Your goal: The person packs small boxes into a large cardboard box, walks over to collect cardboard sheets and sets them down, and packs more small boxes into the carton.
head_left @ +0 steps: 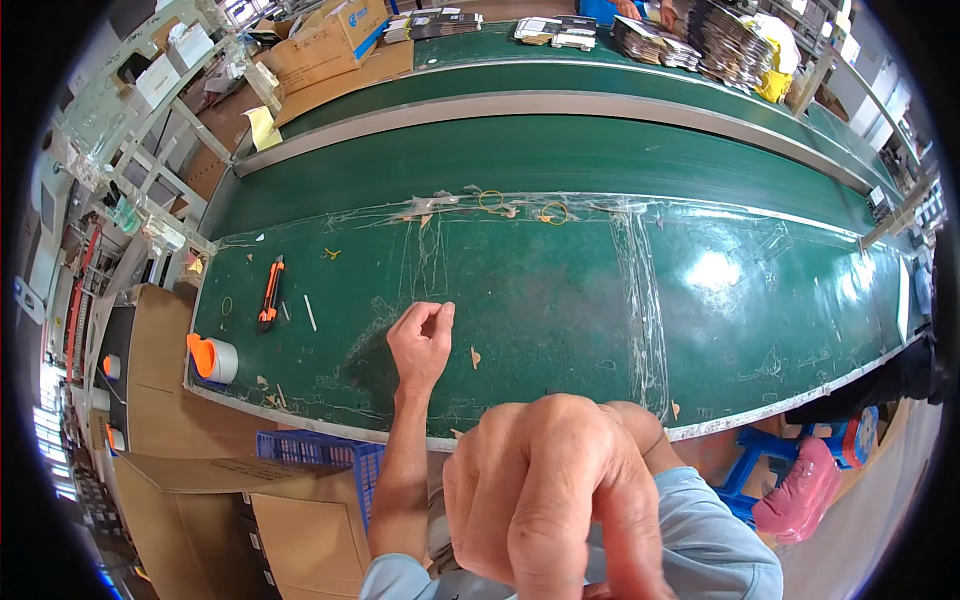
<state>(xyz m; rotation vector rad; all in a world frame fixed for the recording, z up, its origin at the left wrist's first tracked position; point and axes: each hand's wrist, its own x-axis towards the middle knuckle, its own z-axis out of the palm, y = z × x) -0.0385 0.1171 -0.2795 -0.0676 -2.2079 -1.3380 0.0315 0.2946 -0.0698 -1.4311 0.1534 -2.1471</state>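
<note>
My left hand (421, 342) hovers over or rests on the green table (540, 300), its fingers curled; whether anything small is between them cannot be made out. Close to the camera, my right hand (560, 480) looks large, with bent fingers pointing down; its fingertips are partly cut off at the bottom edge, so what they hold is hidden. An orange and black utility knife (270, 294) lies left of my left hand, with a thin white stick (310, 312) beside it. A tape roll with an orange part (214, 360) stands at the table's left edge.
Beyond the table runs a raised metal rail (560, 103). Stacked cartons (735, 45) and a cardboard box (325, 45) are at the back, near another person's hands (640, 10). Below are open cardboard (300, 530), a blue crate (310, 450) and a blue stool (745, 460).
</note>
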